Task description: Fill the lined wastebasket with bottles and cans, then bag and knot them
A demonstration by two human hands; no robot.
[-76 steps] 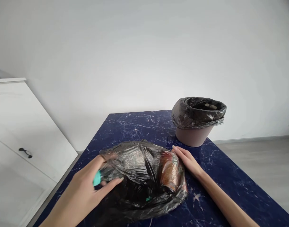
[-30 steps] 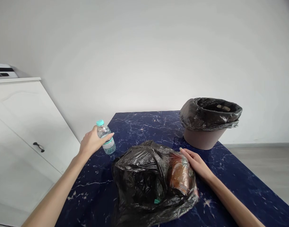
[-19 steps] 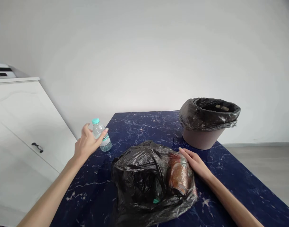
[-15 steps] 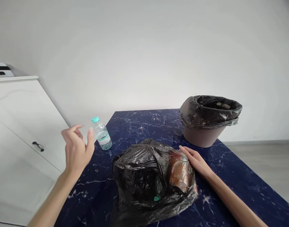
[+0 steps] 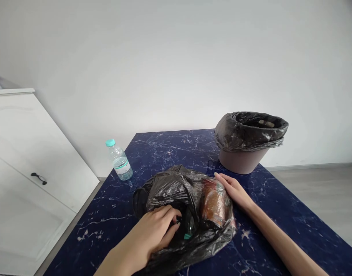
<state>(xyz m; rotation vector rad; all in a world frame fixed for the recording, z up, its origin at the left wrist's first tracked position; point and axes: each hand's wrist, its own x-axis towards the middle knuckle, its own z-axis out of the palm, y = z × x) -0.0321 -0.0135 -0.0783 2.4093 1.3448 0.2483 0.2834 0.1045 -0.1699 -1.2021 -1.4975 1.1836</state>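
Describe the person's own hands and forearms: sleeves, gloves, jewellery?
Left hand and right hand: bare, no gloves, slender fingers, no rings on those that show. Forearms: slim, no sleeve, watch, bracelet or marking visible; the frame cuts off the upper arms.

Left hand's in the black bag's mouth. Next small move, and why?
I'd probably edge the left hand slightly right, toward the green piece: it shows in the opening of the black bag, just beyond the fingertips, and the right hand lies against the bag's right side, likely steadying it. Can't tell whether the left grips anything.
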